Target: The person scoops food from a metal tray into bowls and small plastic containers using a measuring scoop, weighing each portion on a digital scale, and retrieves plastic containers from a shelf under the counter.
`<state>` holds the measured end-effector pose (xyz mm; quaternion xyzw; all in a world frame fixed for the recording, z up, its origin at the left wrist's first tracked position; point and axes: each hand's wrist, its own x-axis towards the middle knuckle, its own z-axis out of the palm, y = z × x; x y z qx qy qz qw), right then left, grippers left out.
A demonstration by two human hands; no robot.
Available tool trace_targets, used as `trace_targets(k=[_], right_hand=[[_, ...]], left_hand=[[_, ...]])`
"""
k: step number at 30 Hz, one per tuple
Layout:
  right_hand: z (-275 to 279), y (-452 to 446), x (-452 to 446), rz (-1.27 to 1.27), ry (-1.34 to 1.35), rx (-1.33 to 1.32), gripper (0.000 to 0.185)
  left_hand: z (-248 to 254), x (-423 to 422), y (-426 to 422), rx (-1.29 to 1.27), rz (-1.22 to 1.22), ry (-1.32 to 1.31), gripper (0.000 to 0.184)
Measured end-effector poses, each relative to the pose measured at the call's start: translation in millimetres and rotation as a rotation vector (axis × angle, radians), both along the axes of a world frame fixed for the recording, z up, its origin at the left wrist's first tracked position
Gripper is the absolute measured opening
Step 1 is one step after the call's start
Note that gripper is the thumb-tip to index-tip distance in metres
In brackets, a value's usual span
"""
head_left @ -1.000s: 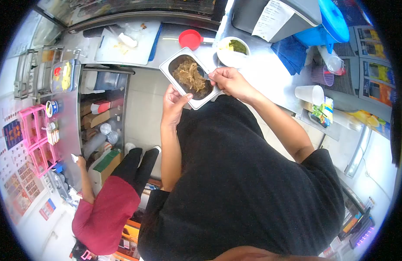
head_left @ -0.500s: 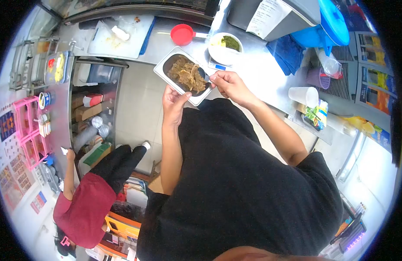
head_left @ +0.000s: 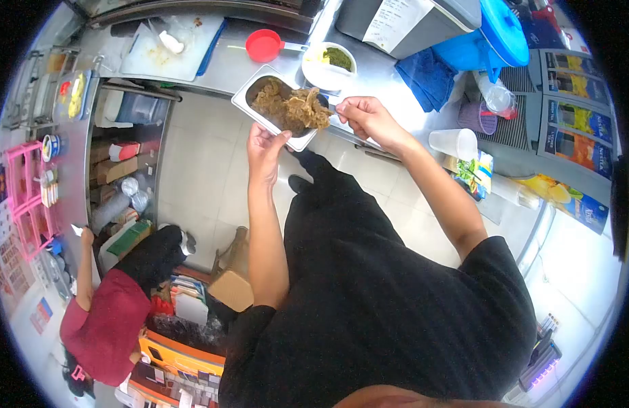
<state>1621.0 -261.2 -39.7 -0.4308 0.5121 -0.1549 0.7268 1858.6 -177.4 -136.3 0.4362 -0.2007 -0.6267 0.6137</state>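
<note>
Brown food (head_left: pixel 310 109) has risen on your utensil (head_left: pixel 333 103) since the earlier frame, heaped at the right end of the metal pan (head_left: pixel 303 143): a portion looks loosened. Your right hand (head_left: pixel 369 121) pinches the handle; your left hand (head_left: pixel 265 153) clasps the pan near the desk (head_left: pixel 226 73).

We recorded a steel counter (head_left: pixel 227 73) bearing a cutting board (head_left: pixel 145 60) (surface stained), a red scoop (head_left: pixel 263 45) and a blue cloth (head_left: pixel 426 81).

A clump of brown food (head_left: pixel 307 107) rose on the utensil (head_left: pixel 334 102) from inside the metal pan (head_left: pixel 241 98) to above its right rim. The right hand (head_left: pixel 367 121) drew away from the pan, and a dark shoe (head_left: pixel 299 183) appeared below it.
</note>
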Motion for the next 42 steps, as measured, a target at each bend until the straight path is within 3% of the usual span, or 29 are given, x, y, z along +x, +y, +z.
trace_targets(k=[14, 27, 33, 42], right_hand=[[-20, -51, -35, -0.002, -0.008, 0.015, 0.027], [-33, -104, -44, 0.006, 0.189, 0.154, 0.024], [-33, -112, -34, 0.103, 0.443, -0.029, 0.028], [-3, -140, -11, 0.55, 0.77, -0.475, 0.039]], left_hand=[[-9, -11, -31, 0.027, 0.008, -0.051, 0.034], [-16, 0, -43, 0.087, 0.024, -0.09, 0.034], [-22, 1, -44, 0.083, -0.013, -0.098, 0.036], [-4, -10, -58, 0.112, 0.047, -0.083, 0.027]])
